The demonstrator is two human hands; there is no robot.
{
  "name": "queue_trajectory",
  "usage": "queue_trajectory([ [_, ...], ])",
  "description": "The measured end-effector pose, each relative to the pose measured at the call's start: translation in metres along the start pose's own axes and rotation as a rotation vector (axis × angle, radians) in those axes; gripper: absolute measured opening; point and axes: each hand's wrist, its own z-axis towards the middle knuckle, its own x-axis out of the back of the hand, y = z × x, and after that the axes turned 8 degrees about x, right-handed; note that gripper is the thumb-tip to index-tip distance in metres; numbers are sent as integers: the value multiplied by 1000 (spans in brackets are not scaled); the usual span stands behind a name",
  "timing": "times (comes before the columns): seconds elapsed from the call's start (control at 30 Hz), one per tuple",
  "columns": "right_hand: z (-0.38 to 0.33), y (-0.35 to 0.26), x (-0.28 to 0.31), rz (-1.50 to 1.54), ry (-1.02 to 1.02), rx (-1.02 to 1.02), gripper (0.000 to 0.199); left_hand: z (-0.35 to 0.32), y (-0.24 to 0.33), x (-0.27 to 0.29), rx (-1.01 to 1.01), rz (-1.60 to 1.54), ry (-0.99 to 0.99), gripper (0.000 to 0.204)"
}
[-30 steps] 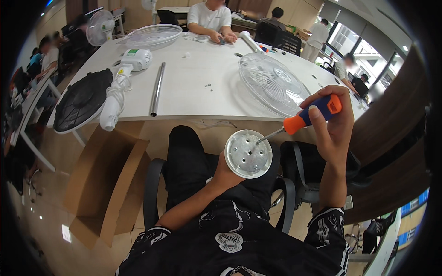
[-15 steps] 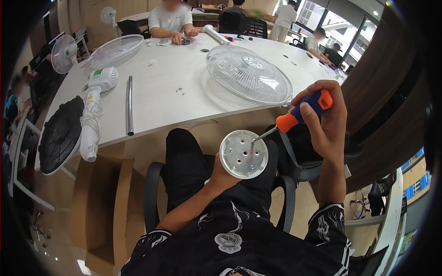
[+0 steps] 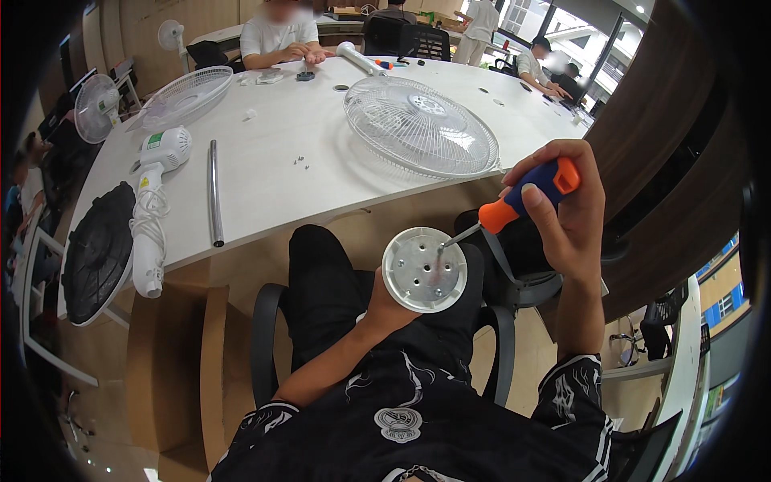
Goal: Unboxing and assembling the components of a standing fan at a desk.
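Note:
My left hand (image 3: 388,308) grips a round white plastic fan part (image 3: 411,291) from its left side, above my lap. Its open face, turned up, shows a grey metal plate with several holes and screws. In my right hand (image 3: 580,210) is a screwdriver (image 3: 526,197) with a blue and orange handle, my fingers closed around the grip. The shaft slants down to the left, and its tip meets a screw near the upper right of the plate. The far side of the white part and most of my left fingers are hidden.
On the white table (image 3: 265,181) are a fan guard (image 3: 418,128), a metal tube (image 3: 215,193), small screws (image 3: 301,161) and a fan motor with stand (image 3: 165,153). A black round base (image 3: 98,253) stands at the left edge. A cardboard box (image 3: 173,361) is below. A co-worker (image 3: 281,44) sits opposite.
The view has turned slightly, so the table and its things sit further left. My hands, the screwdriver and the white part keep almost the same place. The co-worker's hands have shifted.

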Motion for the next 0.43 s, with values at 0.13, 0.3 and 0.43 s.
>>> queue_trajectory([
  [0.13, 1, 0, 1, -10, -25, 5, 34, -1, -1, 2, 14, 59, -7, 73],
  [0.3, 4, 0, 1, 56, -74, 14, 35, -3, 1, 0, -1, 38, 37, 72],
  [0.43, 9, 1, 4, 70, -138, 31, 37, -5, 6, 0, -18, 86, 47, 71],
])
